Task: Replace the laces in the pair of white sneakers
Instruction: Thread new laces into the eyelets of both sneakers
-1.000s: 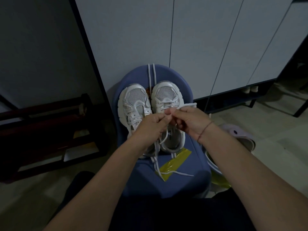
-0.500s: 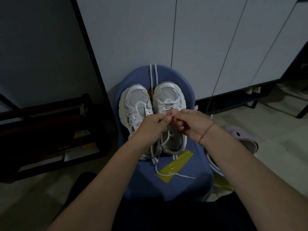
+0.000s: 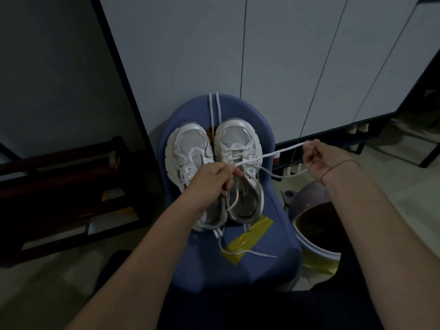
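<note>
Centre frame, on blue plastic chair (image 3: 281, 270): white mesh sneaker pair (image 3: 235, 139). Our left hand (image 3: 214, 177) pinching white lace (image 3: 273, 154) at eyelets; right hand (image 3: 319, 158) gripping its end taut. We are aiming for even, untwisted tension.

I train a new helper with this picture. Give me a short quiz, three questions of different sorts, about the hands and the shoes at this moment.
1. True or false: the right hand holds a white lace stretched out to the side of the sneakers.
2. What do the sneakers stand on? A. a wooden shelf; B. a blue seat; C. the bare floor.
3. Fill the gap: the strip of tape on the seat is ____ in colour.
Key: 1. true; 2. B; 3. yellow.
</note>
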Available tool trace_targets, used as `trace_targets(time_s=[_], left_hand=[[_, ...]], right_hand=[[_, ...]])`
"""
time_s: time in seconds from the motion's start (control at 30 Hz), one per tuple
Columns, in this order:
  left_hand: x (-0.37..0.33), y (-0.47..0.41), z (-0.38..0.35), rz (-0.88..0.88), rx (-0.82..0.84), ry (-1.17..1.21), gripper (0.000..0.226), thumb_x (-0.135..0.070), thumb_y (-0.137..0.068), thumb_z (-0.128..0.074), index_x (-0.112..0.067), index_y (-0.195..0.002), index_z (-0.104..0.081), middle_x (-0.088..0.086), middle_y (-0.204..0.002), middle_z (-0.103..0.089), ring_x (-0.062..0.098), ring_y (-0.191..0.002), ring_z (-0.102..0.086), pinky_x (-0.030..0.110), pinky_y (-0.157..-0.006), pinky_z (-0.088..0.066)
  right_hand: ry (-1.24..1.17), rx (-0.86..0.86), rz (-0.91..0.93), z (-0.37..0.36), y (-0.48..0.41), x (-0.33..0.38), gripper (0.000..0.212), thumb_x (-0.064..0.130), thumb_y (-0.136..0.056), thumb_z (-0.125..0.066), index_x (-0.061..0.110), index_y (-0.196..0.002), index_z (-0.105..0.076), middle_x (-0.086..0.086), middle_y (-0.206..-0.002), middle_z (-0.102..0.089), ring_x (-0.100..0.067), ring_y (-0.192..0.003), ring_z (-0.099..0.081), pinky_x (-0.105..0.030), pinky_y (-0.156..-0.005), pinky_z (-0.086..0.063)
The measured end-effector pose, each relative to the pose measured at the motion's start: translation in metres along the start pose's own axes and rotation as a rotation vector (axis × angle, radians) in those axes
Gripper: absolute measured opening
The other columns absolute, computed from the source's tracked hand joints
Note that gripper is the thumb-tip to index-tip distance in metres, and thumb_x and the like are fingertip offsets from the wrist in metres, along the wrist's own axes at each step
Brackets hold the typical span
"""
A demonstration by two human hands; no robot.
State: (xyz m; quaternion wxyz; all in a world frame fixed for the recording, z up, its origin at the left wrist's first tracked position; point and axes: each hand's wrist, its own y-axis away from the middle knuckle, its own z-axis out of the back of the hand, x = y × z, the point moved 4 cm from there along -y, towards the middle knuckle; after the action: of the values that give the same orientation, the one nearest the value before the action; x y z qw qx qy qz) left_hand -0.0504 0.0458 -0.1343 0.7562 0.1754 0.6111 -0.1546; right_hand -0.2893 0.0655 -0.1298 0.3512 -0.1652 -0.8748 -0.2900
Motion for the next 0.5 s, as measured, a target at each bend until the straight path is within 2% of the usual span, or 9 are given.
trace_targets(time_s=[0.03, 0.1, 0.17, 0.23, 0.3, 0.37, 0.43, 0.5], left_hand=[[0.001, -0.001, 0.001, -0.003, -0.013, -0.010, 0.034, -0.017, -0.105, -0.041, -0.012, -0.082, -0.065, -0.001, -0.055, -0.047, 0.002, -0.044, -0.040, 0.015, -0.050, -0.039], [0.003, -0.003, 0.001, 0.002, -0.034, -0.031, 0.032, -0.019, -0.103, -0.046, -0.014, -0.080, -0.068, -0.001, -0.053, -0.054, 0.004, -0.044, -0.043, 0.013, -0.049, -0.040], [0.003, -0.005, -0.001, -0.005, -0.050, -0.056, 0.027, -0.022, -0.099, -0.055, -0.017, -0.078, -0.071, -0.003, -0.051, -0.060, 0.004, -0.044, -0.045, 0.012, -0.050, -0.041], [0.002, -0.007, -0.003, -0.026, -0.084, -0.080, 0.021, -0.023, -0.094, -0.064, -0.018, -0.076, -0.073, -0.005, -0.053, -0.063, 0.004, -0.047, -0.049, 0.012, -0.052, -0.043], [0.001, -0.010, -0.004, -0.054, -0.121, -0.096, 0.019, -0.023, -0.090, -0.069, -0.017, -0.073, -0.074, -0.008, -0.053, -0.064, 0.001, -0.049, -0.053, 0.012, -0.053, -0.043], [-0.001, -0.011, -0.005, -0.070, -0.141, -0.125, 0.021, -0.020, -0.090, -0.068, -0.017, -0.070, -0.073, -0.011, -0.050, -0.061, -0.004, -0.046, -0.051, 0.012, -0.051, -0.040], [-0.002, -0.013, -0.006, -0.071, -0.158, -0.164, 0.027, -0.023, -0.093, -0.064, -0.018, -0.067, -0.070, -0.012, -0.047, -0.057, -0.003, -0.044, -0.047, 0.016, -0.051, -0.039], [-0.001, -0.015, -0.010, -0.068, -0.155, -0.190, 0.032, -0.027, -0.097, -0.059, -0.019, -0.067, -0.068, -0.002, -0.055, -0.062, 0.005, -0.049, -0.050, 0.026, -0.058, -0.045]], right_hand=[[0.143, 0.031, -0.022, -0.003, 0.006, -0.002, 0.018, 0.006, -0.098, -0.044, 0.003, -0.082, -0.051, -0.012, -0.069, -0.054, -0.006, -0.033, -0.050, -0.013, -0.036, -0.042], [0.632, 0.098, -0.037, -0.009, 0.021, -0.010, 0.016, 0.011, -0.095, -0.052, -0.003, -0.097, -0.059, -0.021, -0.083, -0.062, -0.011, -0.041, -0.056, -0.016, -0.038, -0.046], [1.007, 0.142, 0.126, -0.019, 0.033, -0.013, 0.022, 0.016, -0.094, -0.057, -0.004, -0.098, -0.064, -0.016, -0.078, -0.065, -0.009, -0.041, -0.053, -0.016, -0.039, -0.045], [1.106, 0.272, 0.353, -0.036, 0.045, -0.018, 0.017, 0.012, -0.093, -0.057, 0.000, -0.102, -0.066, -0.006, -0.071, -0.064, -0.007, -0.041, -0.053, -0.017, -0.042, -0.045], [1.105, 0.530, 0.325, -0.048, 0.056, -0.036, 0.018, 0.009, -0.094, -0.054, 0.008, -0.110, -0.063, -0.002, -0.082, -0.065, -0.010, -0.054, -0.060, -0.019, -0.052, -0.051], [1.214, 0.703, 0.296, -0.052, 0.055, -0.053, 0.017, 0.011, -0.095, -0.053, 0.017, -0.106, -0.064, 0.001, -0.091, -0.067, -0.016, -0.078, -0.066, -0.026, -0.071, -0.056], [1.303, 0.716, 0.388, -0.052, 0.048, -0.057, 0.013, 0.012, -0.092, -0.057, 0.020, -0.094, -0.067, 0.005, -0.085, -0.068, -0.012, -0.083, -0.066, -0.029, -0.081, -0.054], [1.273, 0.634, 0.437, -0.049, 0.041, -0.053, 0.009, 0.008, -0.089, -0.061, 0.012, -0.088, -0.069, 0.006, -0.072, -0.066, -0.001, -0.065, -0.062, -0.024, -0.072, -0.054]])
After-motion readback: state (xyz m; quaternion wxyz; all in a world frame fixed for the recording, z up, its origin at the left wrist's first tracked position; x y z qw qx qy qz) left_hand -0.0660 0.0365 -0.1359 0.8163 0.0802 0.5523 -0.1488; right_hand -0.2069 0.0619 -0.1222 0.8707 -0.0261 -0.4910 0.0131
